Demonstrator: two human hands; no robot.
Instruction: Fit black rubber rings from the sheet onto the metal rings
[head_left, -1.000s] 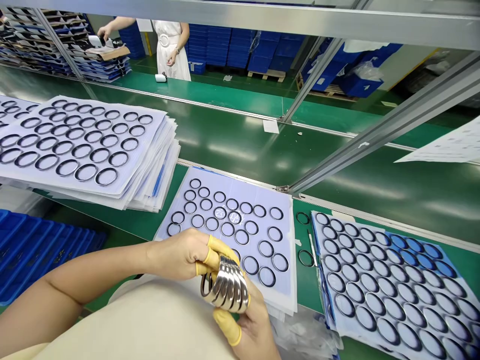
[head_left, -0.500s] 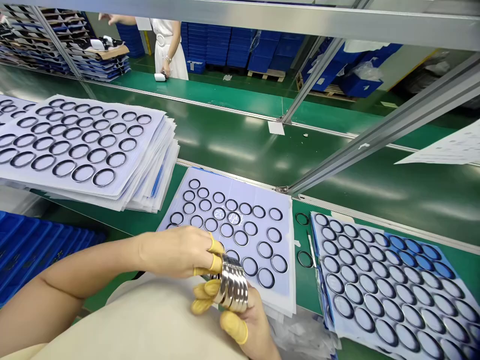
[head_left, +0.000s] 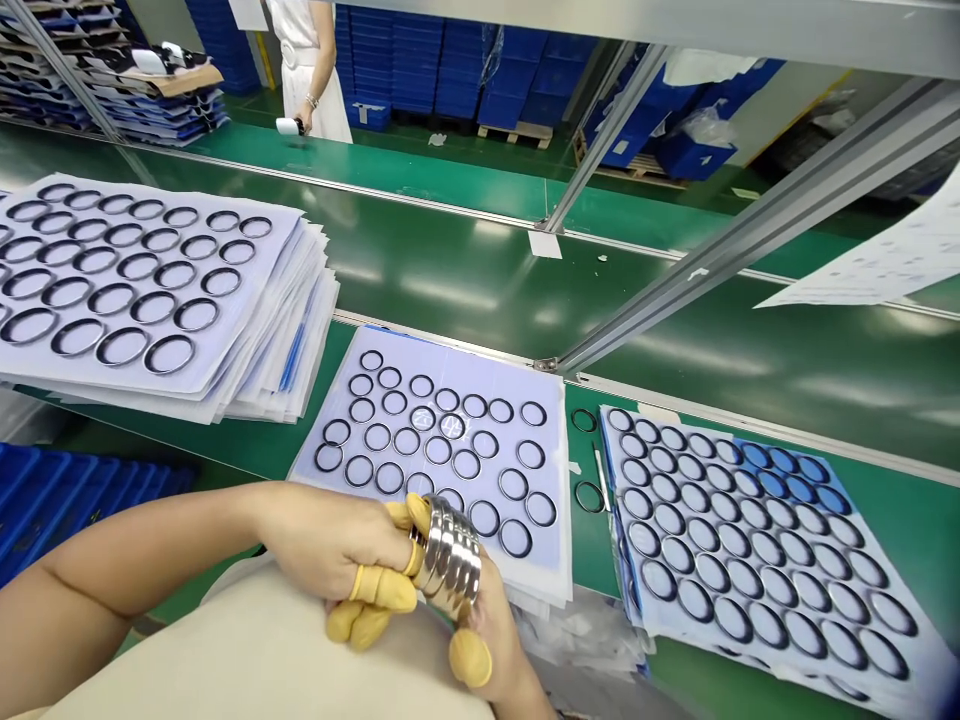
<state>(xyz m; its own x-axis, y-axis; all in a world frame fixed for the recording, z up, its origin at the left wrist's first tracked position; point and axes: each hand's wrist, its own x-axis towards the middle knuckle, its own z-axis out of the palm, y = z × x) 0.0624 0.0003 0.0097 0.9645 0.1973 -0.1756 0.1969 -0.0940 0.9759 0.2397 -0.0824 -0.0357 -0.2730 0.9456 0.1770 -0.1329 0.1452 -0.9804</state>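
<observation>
holding stack of silver rings (head_left: 446, 555) edge-on, left hand (head_left: 330, 540) and right hand (head_left: 487, 630) both closed around it, yellow finger cots (head_left: 375, 592) on fingers, over edge of sheet (head_left: 510, 440); even pressure should keep rings aligned.

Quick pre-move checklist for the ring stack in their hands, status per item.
1. Stack of metal rings held between left hand and right hand: ok.
2. Yellow finger cots on both hands: ok.
3. Ring surfaces free of marks: cannot tell, glare.
4. White sheet of black rings directly ahead, all rings seated: cannot tell, hands hide its near edge.
5. Two loose black rings on the green belt, off the sheets: not ok.
</observation>
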